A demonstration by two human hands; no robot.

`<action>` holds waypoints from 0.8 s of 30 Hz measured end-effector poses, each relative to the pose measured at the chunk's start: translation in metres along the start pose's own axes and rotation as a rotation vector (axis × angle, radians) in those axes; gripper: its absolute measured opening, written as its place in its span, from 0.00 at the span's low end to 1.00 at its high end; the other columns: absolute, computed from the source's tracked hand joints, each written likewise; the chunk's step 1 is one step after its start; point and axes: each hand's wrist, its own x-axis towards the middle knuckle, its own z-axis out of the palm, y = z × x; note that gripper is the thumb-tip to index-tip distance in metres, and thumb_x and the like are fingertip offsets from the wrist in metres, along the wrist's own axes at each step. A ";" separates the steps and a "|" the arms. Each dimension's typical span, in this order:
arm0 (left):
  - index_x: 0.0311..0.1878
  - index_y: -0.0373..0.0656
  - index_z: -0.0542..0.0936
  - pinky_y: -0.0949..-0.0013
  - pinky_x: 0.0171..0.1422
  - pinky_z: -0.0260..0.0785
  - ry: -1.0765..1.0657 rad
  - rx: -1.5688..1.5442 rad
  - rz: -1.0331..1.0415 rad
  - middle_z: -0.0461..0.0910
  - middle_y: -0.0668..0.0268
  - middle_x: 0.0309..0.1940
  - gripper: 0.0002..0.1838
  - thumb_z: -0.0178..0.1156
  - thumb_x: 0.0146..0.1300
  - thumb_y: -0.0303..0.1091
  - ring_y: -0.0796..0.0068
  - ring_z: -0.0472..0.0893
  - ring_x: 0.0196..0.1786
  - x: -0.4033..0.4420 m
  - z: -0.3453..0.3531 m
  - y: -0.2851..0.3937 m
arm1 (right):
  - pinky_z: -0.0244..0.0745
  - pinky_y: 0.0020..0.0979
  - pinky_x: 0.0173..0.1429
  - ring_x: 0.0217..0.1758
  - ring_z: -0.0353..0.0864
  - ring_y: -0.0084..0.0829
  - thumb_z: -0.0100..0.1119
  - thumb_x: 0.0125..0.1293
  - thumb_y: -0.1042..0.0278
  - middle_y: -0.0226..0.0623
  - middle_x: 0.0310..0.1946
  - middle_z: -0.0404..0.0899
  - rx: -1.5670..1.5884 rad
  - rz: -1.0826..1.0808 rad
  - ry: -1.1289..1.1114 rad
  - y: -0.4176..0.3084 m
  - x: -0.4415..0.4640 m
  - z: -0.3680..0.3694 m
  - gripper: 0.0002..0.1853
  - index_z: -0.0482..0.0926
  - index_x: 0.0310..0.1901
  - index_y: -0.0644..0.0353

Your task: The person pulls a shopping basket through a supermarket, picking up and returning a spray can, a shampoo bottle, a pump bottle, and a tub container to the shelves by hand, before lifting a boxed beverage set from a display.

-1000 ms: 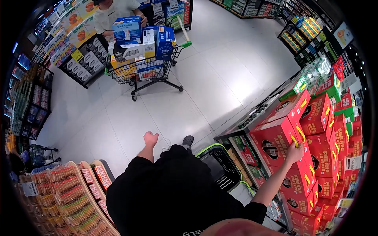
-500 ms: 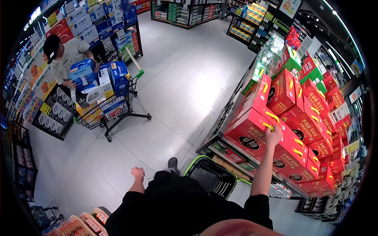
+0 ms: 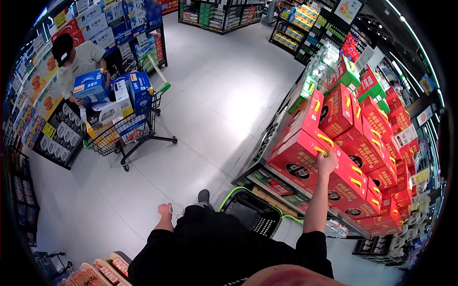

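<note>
My right hand (image 3: 327,162) is closed on the yellow strap handle of a red gift box (image 3: 305,155). That box stands at the near left corner of a stack of similar red boxes (image 3: 350,188). My left hand (image 3: 164,209) hangs low at my other side with its fingers curled; what they hold, if anything, is hidden. A thin white loop (image 3: 178,208) shows beside its wrist. Between my body and the display is a black shopping basket (image 3: 234,195) with a bright green rim, its visible inside dark.
Ahead on the left, a person (image 3: 78,62) holds a blue carton (image 3: 91,87) over a loaded shopping cart (image 3: 125,136). Stacked cartons (image 3: 95,28) stand behind. Packaged goods (image 3: 102,271) are at the lower left. Pale floor tiles (image 3: 210,114) run between the displays.
The view has shifted slightly, so the scene sits a little further left. My right hand stays on the handle, and the red box looks unmoved. The person still holds the blue carton.
</note>
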 end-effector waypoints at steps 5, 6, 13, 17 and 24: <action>0.24 0.35 0.81 0.54 0.41 0.76 -0.086 -0.021 0.013 0.84 0.50 0.26 0.14 0.68 0.48 0.38 0.51 0.83 0.32 -0.007 0.006 0.009 | 0.73 0.51 0.44 0.37 0.81 0.52 0.68 0.52 0.66 0.51 0.31 0.82 0.020 0.007 -0.045 0.004 0.001 0.004 0.11 0.80 0.30 0.64; 0.25 0.35 0.82 0.54 0.42 0.76 -0.110 -0.020 0.012 0.84 0.50 0.27 0.14 0.68 0.49 0.39 0.50 0.84 0.33 -0.009 0.003 0.013 | 0.74 0.51 0.44 0.36 0.81 0.53 0.68 0.52 0.66 0.51 0.30 0.82 0.021 0.010 -0.041 0.005 0.002 0.006 0.11 0.80 0.30 0.65; 0.36 0.34 0.84 0.54 0.36 0.81 -0.235 -0.042 -0.161 0.85 0.49 0.35 0.19 0.70 0.55 0.44 0.49 0.86 0.36 -0.017 -0.006 0.014 | 0.73 0.50 0.40 0.35 0.79 0.54 0.66 0.55 0.67 0.53 0.27 0.79 0.021 -0.062 -0.029 -0.004 0.000 0.002 0.12 0.76 0.27 0.67; 0.41 0.34 0.84 0.55 0.31 0.84 -0.277 -0.068 -0.198 0.85 0.50 0.38 0.19 0.69 0.58 0.43 0.50 0.86 0.35 -0.021 -0.006 0.002 | 0.74 0.51 0.43 0.36 0.80 0.55 0.63 0.58 0.64 0.53 0.29 0.80 -0.018 -0.078 -0.015 0.003 -0.005 0.003 0.12 0.78 0.32 0.67; 0.41 0.34 0.84 0.58 0.29 0.84 -0.340 0.063 -0.078 0.85 0.49 0.36 0.20 0.66 0.63 0.46 0.52 0.87 0.31 -0.014 0.000 -0.009 | 0.72 0.51 0.39 0.33 0.78 0.53 0.64 0.57 0.67 0.53 0.25 0.77 0.000 -0.078 0.001 -0.006 -0.016 -0.007 0.12 0.74 0.28 0.68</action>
